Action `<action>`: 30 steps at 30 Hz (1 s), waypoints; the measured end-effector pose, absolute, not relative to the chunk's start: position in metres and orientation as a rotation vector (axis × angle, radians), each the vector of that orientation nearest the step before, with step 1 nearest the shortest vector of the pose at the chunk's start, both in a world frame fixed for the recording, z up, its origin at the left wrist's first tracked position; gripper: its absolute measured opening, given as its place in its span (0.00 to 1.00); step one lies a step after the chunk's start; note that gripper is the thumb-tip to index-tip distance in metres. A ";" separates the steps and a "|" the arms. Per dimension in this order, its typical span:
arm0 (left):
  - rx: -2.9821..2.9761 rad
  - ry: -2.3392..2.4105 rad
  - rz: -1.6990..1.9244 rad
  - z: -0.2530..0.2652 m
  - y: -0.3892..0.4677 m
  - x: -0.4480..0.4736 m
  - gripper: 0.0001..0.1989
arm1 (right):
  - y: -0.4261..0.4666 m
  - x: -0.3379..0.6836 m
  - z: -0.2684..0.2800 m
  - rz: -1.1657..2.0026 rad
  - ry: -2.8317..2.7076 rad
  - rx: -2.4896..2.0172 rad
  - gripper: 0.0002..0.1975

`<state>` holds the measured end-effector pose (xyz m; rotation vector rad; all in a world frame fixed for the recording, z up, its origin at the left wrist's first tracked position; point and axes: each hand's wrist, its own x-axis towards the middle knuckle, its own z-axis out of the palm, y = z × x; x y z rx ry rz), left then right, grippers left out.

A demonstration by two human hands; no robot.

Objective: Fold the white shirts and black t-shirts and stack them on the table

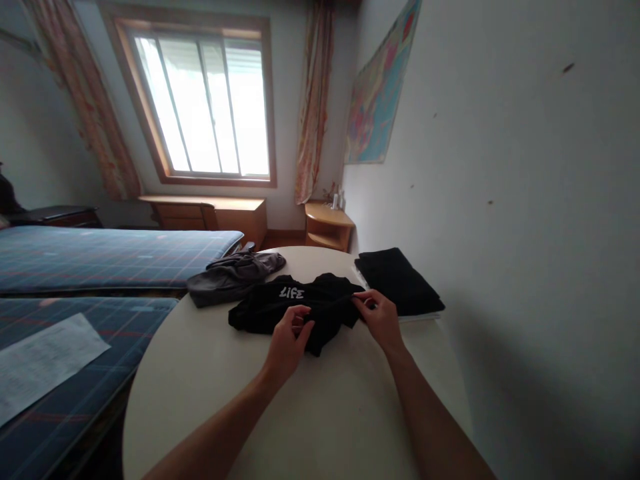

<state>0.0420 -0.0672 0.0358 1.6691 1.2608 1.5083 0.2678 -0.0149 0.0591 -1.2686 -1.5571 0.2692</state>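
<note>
A black T-shirt (267, 310) with white lettering lies crumpled on the round white table (345, 413); the lettering appears upside down from here. My right hand (381, 319) pinches the shirt's right edge between thumb and fingertips. At the shirt's near edge, my left hand (289, 340) has its fingers curled against the dark cloth, the thumb close to them. Part of the fabric there is hidden behind the fingers. Both forearms reach in from the bottom of the view.
A grey garment (233, 273) lies bunched at the table's far left. Folded black cloth (400, 280) sits on something white at the right, near the wall. Beds with blue plaid mattresses (115, 257) stand left, one bearing a printed sheet (45, 363). A corner shelf (330, 217) stands beyond.
</note>
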 end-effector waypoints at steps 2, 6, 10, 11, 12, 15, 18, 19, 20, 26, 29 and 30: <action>1.638 1.223 1.572 0.040 -0.068 0.041 0.10 | -0.015 0.269 0.059 0.269 -1.608 -1.255 0.10; 1.621 1.181 1.624 0.048 -0.074 0.043 0.08 | -0.025 0.264 0.066 0.232 -1.875 -1.020 0.13; 1.661 1.149 1.611 0.050 -0.077 0.046 0.06 | -0.045 0.247 0.078 0.270 -2.073 -0.811 0.20; 1.666 1.138 1.604 0.049 -0.078 0.046 0.06 | -0.049 0.241 0.080 0.278 -2.095 -0.781 0.19; 1.667 1.130 1.599 0.049 -0.078 0.046 0.06 | -0.052 0.235 0.081 0.286 -2.107 -0.760 0.17; 1.664 1.131 1.580 0.047 -0.077 0.046 0.06 | -0.055 0.222 0.080 0.313 -2.093 -0.770 0.07; 1.695 1.169 1.547 0.046 -0.077 0.045 0.09 | -0.053 0.220 0.078 0.371 -2.023 -0.826 0.06; 1.726 1.191 1.521 0.045 -0.077 0.045 0.11 | -0.052 0.221 0.078 0.391 -1.991 -0.844 0.06; 1.769 1.221 1.481 0.044 -0.077 0.045 0.15 | -0.051 0.224 0.078 0.404 -1.949 -0.866 0.06; 2.020 1.456 1.215 0.038 -0.074 0.040 0.20 | -0.039 0.246 0.079 0.335 -1.628 -1.041 0.11; 2.066 1.516 1.141 0.037 -0.070 0.032 0.15 | -0.033 0.258 0.079 0.270 -1.501 -1.090 0.14; 2.088 1.532 1.107 0.037 -0.069 0.029 0.14 | -0.032 0.261 0.078 0.256 -1.467 -1.097 0.14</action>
